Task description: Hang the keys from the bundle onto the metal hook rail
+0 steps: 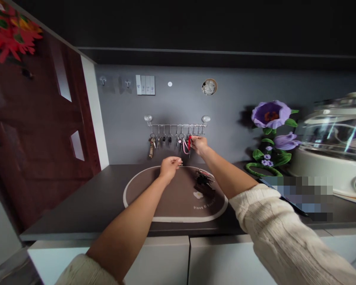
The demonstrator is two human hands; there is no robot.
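A metal hook rail (178, 125) on the grey wall carries several sets of keys, among them one with a brown tag (151, 148) and one with a pink strap (185, 147). My right hand (199, 145) is closed at the rail's right part, its fingers on a key ring with a red strap (190, 141) that hangs at a hook. Lower and to the left, my left hand (169, 169) hovers above the mat with its fingertips pinched together; whatever is between them is too small to make out. A bunch of dark keys (204, 179) lies on the brown mat (166, 202).
The mat rests on a dark counter (77, 202). At right stand a purple artificial flower (271, 114), a white appliance with a clear cover (335, 138) and a partly blurred flat device (293, 198). An overhead cabinet (195, 27) juts out above.
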